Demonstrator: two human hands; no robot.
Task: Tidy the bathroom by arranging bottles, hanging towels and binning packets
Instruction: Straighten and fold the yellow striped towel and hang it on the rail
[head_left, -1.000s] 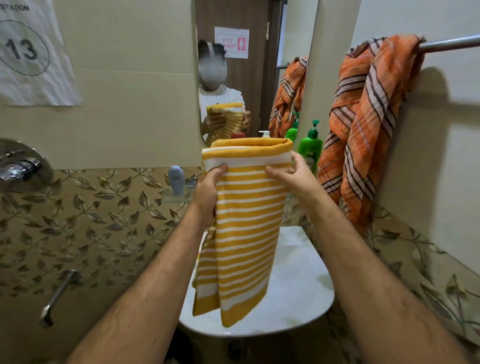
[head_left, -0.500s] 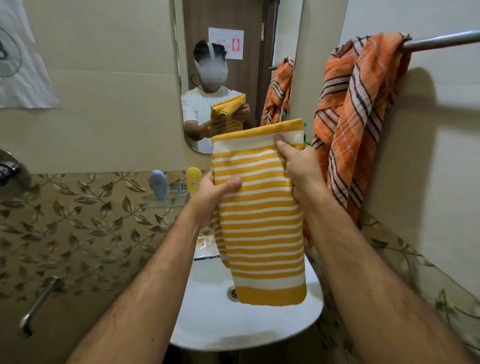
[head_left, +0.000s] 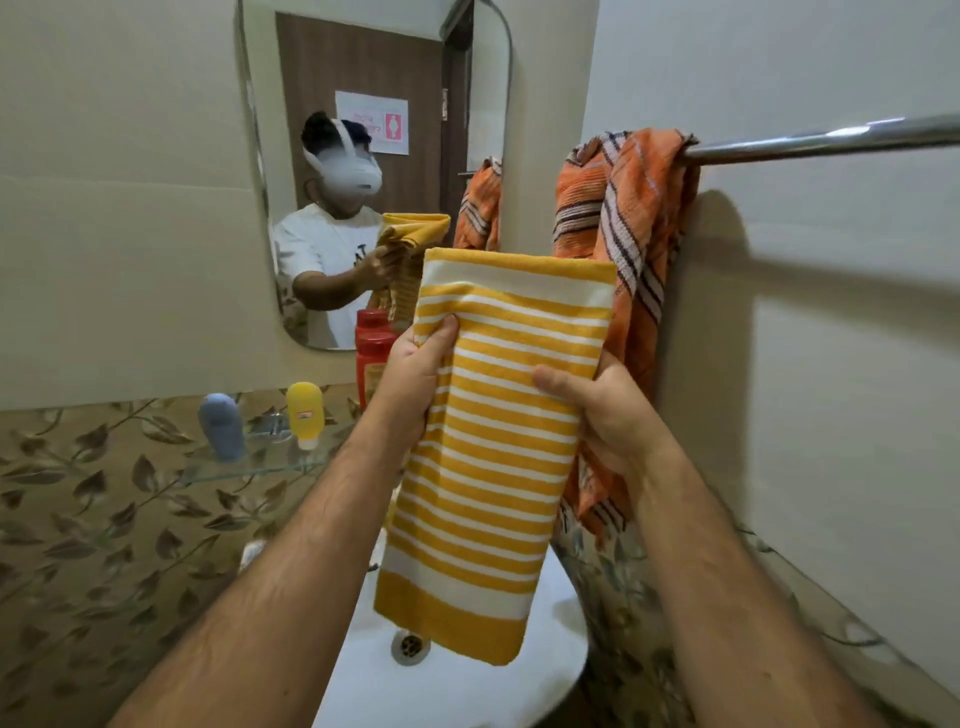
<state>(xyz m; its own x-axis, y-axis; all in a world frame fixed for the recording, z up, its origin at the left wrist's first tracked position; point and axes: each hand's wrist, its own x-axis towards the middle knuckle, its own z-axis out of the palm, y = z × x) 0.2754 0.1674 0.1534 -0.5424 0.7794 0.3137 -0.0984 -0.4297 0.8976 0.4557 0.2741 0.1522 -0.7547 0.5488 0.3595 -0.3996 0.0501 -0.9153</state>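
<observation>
A folded yellow and white striped towel (head_left: 498, 457) hangs upright in front of me, above the sink. My left hand (head_left: 415, 384) grips its left edge with the thumb on the front. On the right edge, my right hand (head_left: 608, 410) holds it the same way, thumb across the stripes. An orange striped towel (head_left: 623, 218) is bunched over the left end of the chrome towel rail (head_left: 831, 140) on the right wall. A red bottle (head_left: 371, 353), a yellow tube (head_left: 305, 413) and a blue-grey tube (head_left: 223, 426) stand on the glass shelf (head_left: 244, 467).
A white sink (head_left: 457, 686) with its drain lies below the towel. A mirror (head_left: 363, 78) on the back wall reflects a person holding the towel. Leaf-patterned tiles cover the lower walls. The rail right of the orange towel is bare.
The view has swung right and up, bringing the rail closer. Both hands have slid lower on the yellow towel, which now stands more upright and nearer the orange towel.
</observation>
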